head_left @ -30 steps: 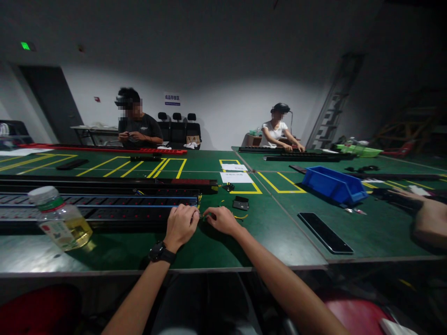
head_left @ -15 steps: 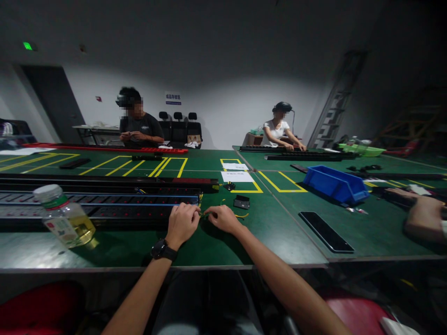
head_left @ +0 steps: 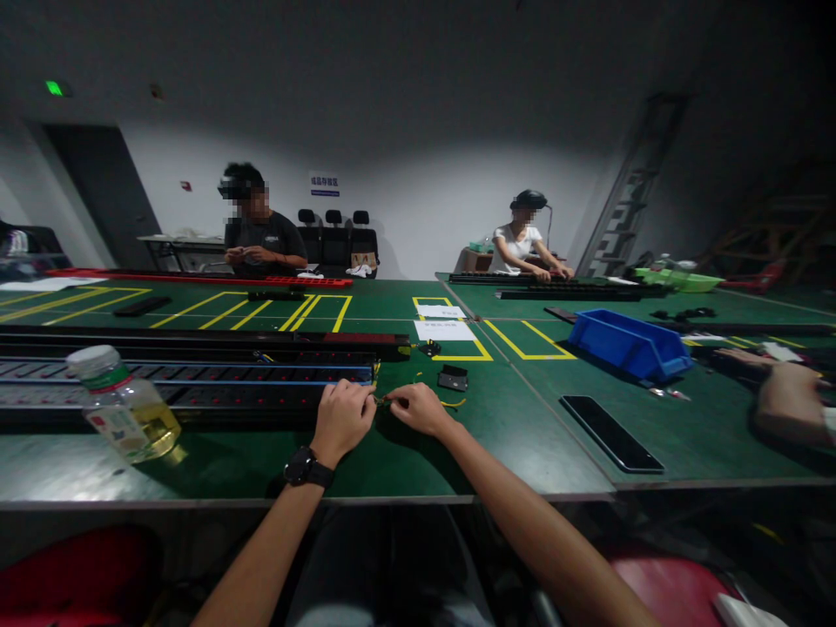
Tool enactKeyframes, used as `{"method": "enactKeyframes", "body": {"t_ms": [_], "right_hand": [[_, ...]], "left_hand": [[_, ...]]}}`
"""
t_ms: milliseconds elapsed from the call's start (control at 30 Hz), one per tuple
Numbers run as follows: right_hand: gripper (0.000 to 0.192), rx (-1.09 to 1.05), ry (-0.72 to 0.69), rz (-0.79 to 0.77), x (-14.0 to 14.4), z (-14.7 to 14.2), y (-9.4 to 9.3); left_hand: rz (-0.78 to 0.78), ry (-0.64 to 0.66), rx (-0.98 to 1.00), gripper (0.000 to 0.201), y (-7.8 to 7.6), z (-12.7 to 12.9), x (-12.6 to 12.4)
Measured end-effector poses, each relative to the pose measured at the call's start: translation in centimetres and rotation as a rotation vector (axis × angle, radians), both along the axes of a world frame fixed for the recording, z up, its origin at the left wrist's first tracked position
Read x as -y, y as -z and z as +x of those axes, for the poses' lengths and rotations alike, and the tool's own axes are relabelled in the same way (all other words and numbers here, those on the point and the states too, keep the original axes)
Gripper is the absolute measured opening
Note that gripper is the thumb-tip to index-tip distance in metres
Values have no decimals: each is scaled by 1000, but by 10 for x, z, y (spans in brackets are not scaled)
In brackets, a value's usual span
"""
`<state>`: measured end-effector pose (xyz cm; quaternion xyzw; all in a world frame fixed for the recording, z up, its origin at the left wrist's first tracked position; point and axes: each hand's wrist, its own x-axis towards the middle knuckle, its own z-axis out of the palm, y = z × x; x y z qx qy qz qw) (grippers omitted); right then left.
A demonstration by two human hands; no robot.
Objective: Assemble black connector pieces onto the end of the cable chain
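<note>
— So what sits between the two hands?
— Yellow wire (head_left: 450, 404), thin, lying on the green table (head_left: 509, 435) just past the end of the long black strip (head_left: 196, 396). Its near end runs in between the fingertips of both hands.
— How are the fingers set?
— Left hand (head_left: 340, 421) is curled into a loose fist, thumb and forefinger pressed together at the wire's end; a black watch (head_left: 306, 470) is on that wrist. Right hand (head_left: 421, 407) pinches the same spot from the other side, fingers bent and close. Whether a small part is held there too, I cannot tell.
— And around them?
— A small black piece (head_left: 452, 379) lies just beyond the right hand. A bottle of yellow liquid (head_left: 123, 414) stands tilted in view, well off to the left. A dark flat slab (head_left: 610, 433) lies to the right, a blue bin (head_left: 625, 345) behind it. Another person's forearm (head_left: 787, 409) rests at the far right; two more people sit across the tables
</note>
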<state>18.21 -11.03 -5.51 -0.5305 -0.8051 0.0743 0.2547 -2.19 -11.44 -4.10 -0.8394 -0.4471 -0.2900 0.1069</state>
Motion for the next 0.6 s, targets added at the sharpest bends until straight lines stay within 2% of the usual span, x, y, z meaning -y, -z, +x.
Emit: {"method": "enactKeyframes", "body": {"t_ms": [600], "right_hand": [[32, -46, -55, 22, -1, 2, 3]], "left_hand": [[22, 30, -154, 43, 3, -1, 1]]}}
